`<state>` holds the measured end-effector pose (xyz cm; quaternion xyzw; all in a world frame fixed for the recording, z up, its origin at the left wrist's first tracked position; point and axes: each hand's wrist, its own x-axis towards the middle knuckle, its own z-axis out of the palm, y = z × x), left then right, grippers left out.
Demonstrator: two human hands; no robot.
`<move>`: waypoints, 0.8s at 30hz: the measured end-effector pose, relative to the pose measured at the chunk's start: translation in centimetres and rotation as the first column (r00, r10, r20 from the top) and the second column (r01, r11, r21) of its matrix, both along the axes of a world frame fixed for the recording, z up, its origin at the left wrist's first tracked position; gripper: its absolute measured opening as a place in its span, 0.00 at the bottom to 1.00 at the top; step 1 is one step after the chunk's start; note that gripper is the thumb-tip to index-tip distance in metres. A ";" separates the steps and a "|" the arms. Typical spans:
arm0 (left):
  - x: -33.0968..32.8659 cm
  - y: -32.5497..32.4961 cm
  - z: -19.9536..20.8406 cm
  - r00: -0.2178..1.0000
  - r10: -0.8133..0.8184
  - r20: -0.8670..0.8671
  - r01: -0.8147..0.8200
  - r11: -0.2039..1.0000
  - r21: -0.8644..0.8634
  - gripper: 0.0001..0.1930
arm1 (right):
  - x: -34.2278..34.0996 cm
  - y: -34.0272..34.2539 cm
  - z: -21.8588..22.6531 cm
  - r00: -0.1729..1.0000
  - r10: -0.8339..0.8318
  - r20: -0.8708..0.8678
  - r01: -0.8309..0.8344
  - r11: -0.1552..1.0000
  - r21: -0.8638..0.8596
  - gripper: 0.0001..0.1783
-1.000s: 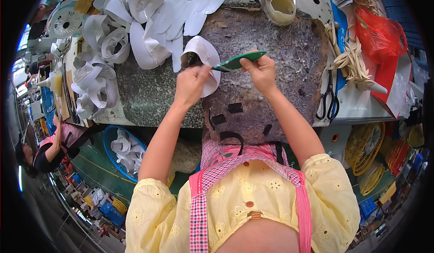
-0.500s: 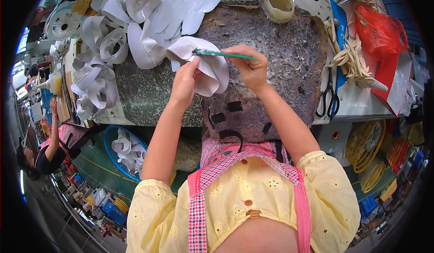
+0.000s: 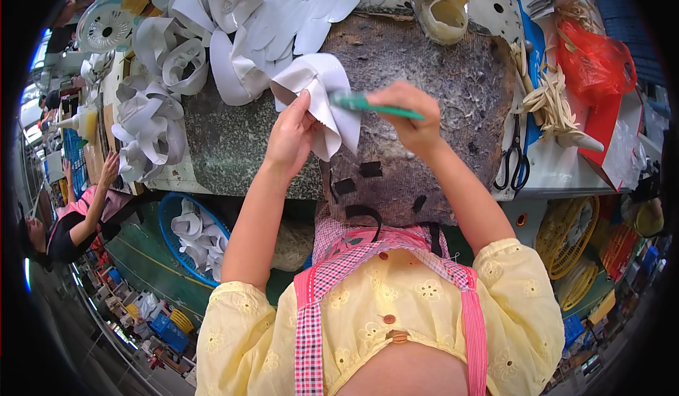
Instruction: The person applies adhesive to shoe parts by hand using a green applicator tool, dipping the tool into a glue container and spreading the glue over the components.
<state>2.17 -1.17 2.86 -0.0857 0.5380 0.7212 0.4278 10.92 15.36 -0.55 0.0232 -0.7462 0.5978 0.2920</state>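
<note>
My left hand (image 3: 290,138) pinches the near edge of a white shoe upper (image 3: 338,78), held a little above the worktop. The upper is a curved, soft piece with its opening toward the left. My right hand (image 3: 417,117) grips a green-handled brush (image 3: 392,109), smeared by motion. The brush's left end reaches the upper's right side; its bristles are too blurred to make out. Below them lies a dark, glue-crusted mat (image 3: 445,170), which hangs over the table's front edge.
White uppers (image 3: 233,63) crowd the left, with flat white insole-shaped pieces (image 3: 329,3) behind. A glue-coated pot (image 3: 448,20) stands at the back. Scissors (image 3: 520,166) and a red plastic bag (image 3: 594,56) lie right. A blue basket (image 3: 164,219) sits below left; another person (image 3: 78,226) works far left.
The brush has moved right and down from the upper's opening to its right side, and my right hand moved right. The upper has turned in my left hand.
</note>
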 end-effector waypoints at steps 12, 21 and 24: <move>-3.2 -7.1 3.6 0.960 -0.073 -0.269 0.001 0.966 -0.260 0.20 | 0.3 -0.3 3.3 0.998 -0.047 -0.029 0.042 0.987 -0.152 0.02; -17.1 -27.9 13.2 0.371 -0.277 -0.886 -0.799 0.392 -0.457 0.28 | 2.1 -0.3 -0.7 0.946 -0.213 0.245 0.296 0.876 -0.381 0.07; -22.6 -32.1 12.5 0.473 -0.364 -0.802 -0.778 0.255 -0.574 0.33 | 0.9 -1.0 -0.5 0.955 -0.182 0.232 0.265 0.877 -0.401 0.08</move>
